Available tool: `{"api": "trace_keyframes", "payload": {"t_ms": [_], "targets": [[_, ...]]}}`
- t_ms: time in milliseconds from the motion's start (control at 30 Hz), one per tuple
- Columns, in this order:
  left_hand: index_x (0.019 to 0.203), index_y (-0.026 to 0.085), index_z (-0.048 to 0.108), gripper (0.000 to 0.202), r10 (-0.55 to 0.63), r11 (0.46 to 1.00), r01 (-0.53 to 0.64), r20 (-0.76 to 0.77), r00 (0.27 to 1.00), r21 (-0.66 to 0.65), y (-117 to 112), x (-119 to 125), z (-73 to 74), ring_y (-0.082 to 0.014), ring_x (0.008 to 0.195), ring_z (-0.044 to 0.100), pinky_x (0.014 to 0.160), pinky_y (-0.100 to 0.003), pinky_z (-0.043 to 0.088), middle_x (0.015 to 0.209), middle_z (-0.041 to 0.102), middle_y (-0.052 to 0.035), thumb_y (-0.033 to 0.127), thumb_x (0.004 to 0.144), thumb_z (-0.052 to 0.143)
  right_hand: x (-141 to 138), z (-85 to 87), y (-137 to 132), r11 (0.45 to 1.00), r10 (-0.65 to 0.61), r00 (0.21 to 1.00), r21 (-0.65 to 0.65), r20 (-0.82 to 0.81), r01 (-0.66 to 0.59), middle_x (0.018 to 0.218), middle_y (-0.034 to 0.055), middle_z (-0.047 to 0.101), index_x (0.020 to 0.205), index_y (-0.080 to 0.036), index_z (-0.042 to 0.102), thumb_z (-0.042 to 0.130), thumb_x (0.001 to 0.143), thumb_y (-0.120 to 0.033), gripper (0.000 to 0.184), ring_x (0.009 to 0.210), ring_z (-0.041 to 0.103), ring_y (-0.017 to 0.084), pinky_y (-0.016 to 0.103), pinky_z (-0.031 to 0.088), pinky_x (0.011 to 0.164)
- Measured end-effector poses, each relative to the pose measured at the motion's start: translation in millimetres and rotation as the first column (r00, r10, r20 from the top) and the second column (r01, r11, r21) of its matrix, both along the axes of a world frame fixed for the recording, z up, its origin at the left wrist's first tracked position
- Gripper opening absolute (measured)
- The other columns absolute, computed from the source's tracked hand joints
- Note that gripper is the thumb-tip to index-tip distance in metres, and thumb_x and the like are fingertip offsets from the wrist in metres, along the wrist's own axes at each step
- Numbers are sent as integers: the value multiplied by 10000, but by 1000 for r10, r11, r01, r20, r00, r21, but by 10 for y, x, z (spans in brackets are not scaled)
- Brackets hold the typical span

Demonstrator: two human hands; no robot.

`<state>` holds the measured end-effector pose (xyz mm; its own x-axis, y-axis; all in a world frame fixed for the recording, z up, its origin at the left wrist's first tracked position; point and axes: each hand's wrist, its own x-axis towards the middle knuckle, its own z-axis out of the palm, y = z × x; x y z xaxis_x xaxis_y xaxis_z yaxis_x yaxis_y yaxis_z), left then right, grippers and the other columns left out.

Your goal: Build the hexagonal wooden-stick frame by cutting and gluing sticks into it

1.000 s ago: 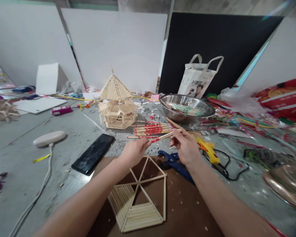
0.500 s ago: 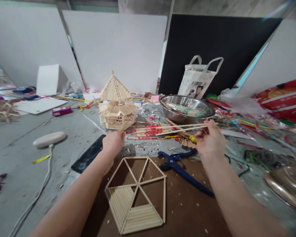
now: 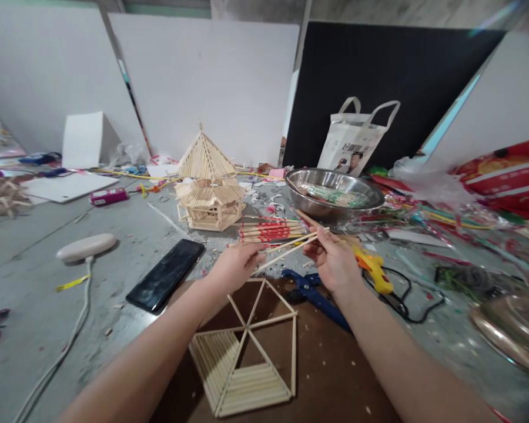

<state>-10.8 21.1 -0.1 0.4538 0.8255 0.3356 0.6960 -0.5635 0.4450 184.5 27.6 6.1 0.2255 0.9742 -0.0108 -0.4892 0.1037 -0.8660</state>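
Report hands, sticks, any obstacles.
Right hand pinching sticks. Left hand at their other end, grip unclear. Stick frame below, partly filled. Blue tool partly behind right forearm.

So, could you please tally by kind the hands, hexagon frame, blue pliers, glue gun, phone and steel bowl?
Hands: 2, the left hand and right hand
Hexagon frame: 1
Blue pliers: 1
Glue gun: 1
Phone: 1
Steel bowl: 1
Total: 7
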Motion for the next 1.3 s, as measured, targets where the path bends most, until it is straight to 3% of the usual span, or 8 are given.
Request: {"api": "trace_keyframes", "payload": {"t_ms": [467,600,767,933,1033,1100,1167,1300], "targets": [[844,212,597,308,352,927,-375,-277,894,-30,228,-305,-96,-192,774,548,652,-263,385,833,614,-60,335,792,319,110,-108,71,1000,12,999,-29,-38,-13,620,-9,623,747,-158,573,599,614,-196,141,507,581,96,219,494,506],[915,188,590,304,280,960,-276,-182,943,49,209,-271,-51,-179,846,510,783,-283,350,930,579,-65,319,785,349,66,-108,39,997,62,998,-32,-23,-63,631,0,623,736,-155,573,607,602,-196,144,517,581,104,232,493,513],[818,178,576,319,-62,992,50,-104,993,-114,36,-83,91,-115,650,507,585,-204,360,721,587,-16,351,807,308,-12,-83,-9,991,127,992,-32,-11,-127,659,-3,617,716,-165,577,609,596,-215,134,542,578,99,237,491,552],[639,158,546,314,-15,992,-8,-183,983,-124,-52,-36,169,-104,533,452,490,-203,292,578,534,-9,322,797,329,2,-88,19,994,109,967,-5,231,-111,721,-10,592,746,-190,573,593,603,-269,165,569,559,103,264,463,557],[644,161,561,308,3,990,-34,-228,974,-135,-64,-49,207,-115,542,472,494,-213,299,591,553,-19,326,786,342,29,-47,-32,978,-167,687,208,707,23,833,16,575,831,-215,582,574,627,-273,212,681,533,142,305,428,604],[651,156,576,312,2,989,-38,-248,969,-141,-82,-35,225,-131,569,496,516,-226,324,615,572,-36,329,779,350,6,11,-141,905,-378,231,410,897,-112,915,50,564,856,-211,605,540,667,-263,207,846,483,192,346,370,724],[676,149,592,297,-9,988,-29,-247,969,-150,-117,-3,236,-146,609,518,553,-241,353,654,593,-55,309,772,361,-55,67,-284,848,-461,-134,391,877,-357,863,60,576,872,-208,614,478,726,-263,207,855,457,205,353,323,754],[824,166,591,208,-185,965,152,-147,972,-212,-226,58,286,-142,715,536,632,-243,380,797,616,-47,217,741,408,-169,99,-491,819,-487,-425,229,763,-526,645,47,560,803,-176,610,405,775,-281,232,658,460,167,290,314,604]]}}
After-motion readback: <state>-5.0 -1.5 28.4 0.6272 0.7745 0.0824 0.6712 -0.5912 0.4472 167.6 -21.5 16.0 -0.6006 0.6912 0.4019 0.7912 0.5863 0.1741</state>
